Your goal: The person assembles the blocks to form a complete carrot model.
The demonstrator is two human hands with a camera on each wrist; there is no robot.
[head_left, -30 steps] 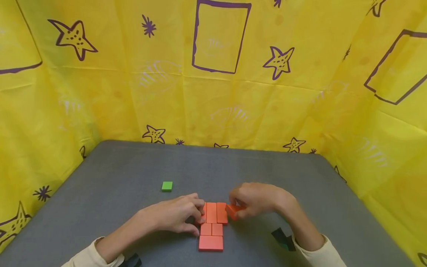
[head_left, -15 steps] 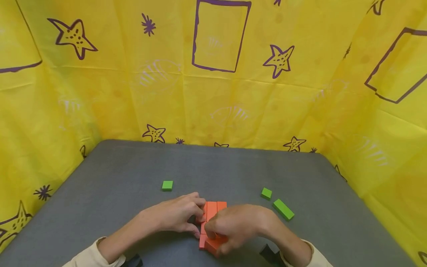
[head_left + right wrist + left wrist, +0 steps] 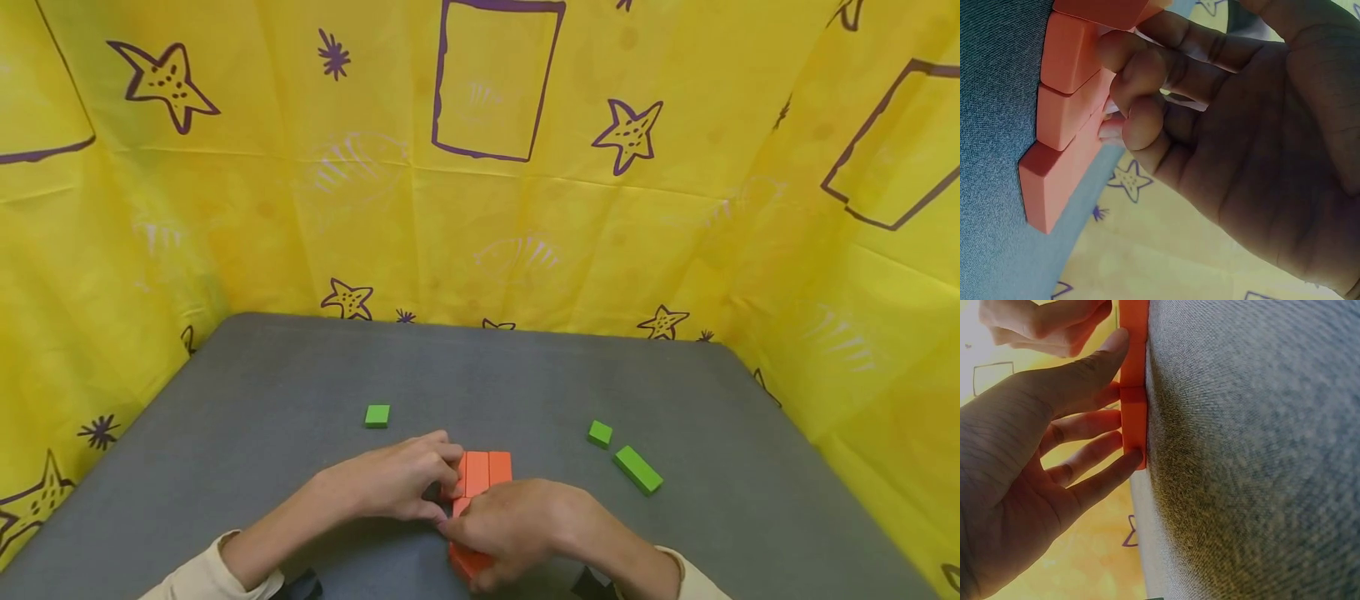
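Observation:
Flat red blocks (image 3: 477, 475) lie together as a group on the grey table. At their left edge, my left hand (image 3: 401, 479) rests its fingertips on the far-left block. In the left wrist view, my thumb (image 3: 1113, 347) and little finger touch the row's side, the fingers spread and fairly straight. Over the near part of the group, my right hand (image 3: 517, 521) covers several blocks. It grips a red block (image 3: 471, 562) at the near end, partly hidden by the fingers. That block's edge (image 3: 1097, 11) shows at the top of the right wrist view.
A green square block (image 3: 377, 416) lies behind my left hand. To the right lie a smaller green block (image 3: 599, 433) and a long green block (image 3: 638, 470). A yellow patterned cloth (image 3: 480, 217) stands behind and beside the grey table (image 3: 480, 375).
My right hand has carried the red block from the group's right side to its near end, uncovering the two green blocks on the right. The left hand stays in place.

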